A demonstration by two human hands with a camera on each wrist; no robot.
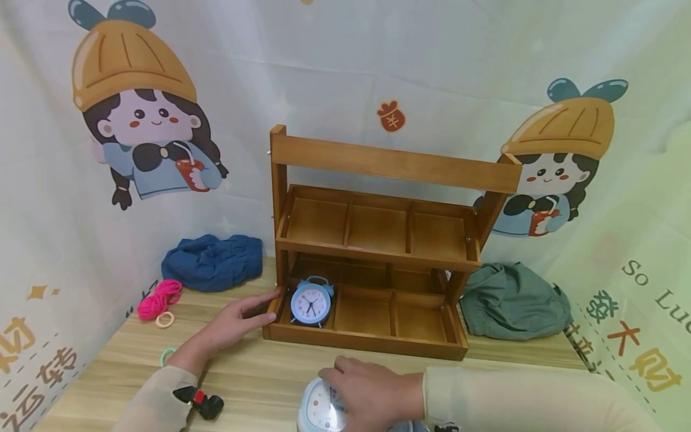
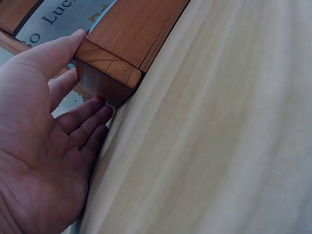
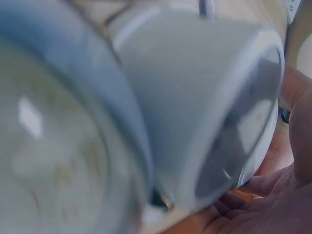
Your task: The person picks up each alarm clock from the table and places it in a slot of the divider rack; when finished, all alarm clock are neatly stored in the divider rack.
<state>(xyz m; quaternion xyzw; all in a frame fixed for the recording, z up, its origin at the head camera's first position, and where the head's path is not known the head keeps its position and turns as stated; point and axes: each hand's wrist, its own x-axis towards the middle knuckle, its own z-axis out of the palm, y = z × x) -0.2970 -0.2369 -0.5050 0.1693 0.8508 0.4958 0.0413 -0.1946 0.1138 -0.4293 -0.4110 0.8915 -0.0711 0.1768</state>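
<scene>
1. On my head feed, a pale hanging backdrop (image 1: 324, 72) with printed cartoon figures (image 1: 151, 150) closes off the far side, and a wood-grain counter (image 1: 259, 372) runs beneath it.
2. A brown wooden rack (image 1: 367, 346) stands on the counter near the middle, two tiers high and divided into compartments.
3. I see a blue alarm clock (image 1: 310, 304) upright in the leftmost near compartment of the lower tier, its dial toward the near side.
4. The left hand (image 1: 237, 324) touches the rack's left end. My left wrist view shows its thumb at a corner and its fingers loosely bent and parted, resting against the wood without a grip.
5. At the near edge, right of centre, the right hand (image 1: 372, 390) has its fingers curled round a white clock (image 1: 317, 408); I cannot tell whether that clock touches the counter.
6. My right wrist view also gives me a blurred, blue-rimmed round object (image 3: 129, 122) just beside the white clock.
7. Left of the rack lie a dark blue cloth (image 1: 210, 264), pink yarn (image 1: 155, 302) and a wooden ring (image 1: 164, 327); nearer, a green ring (image 1: 162, 357) shows partly behind the left arm.
8. A grey-green cloth (image 1: 513, 303) lies just right of the rack.
</scene>
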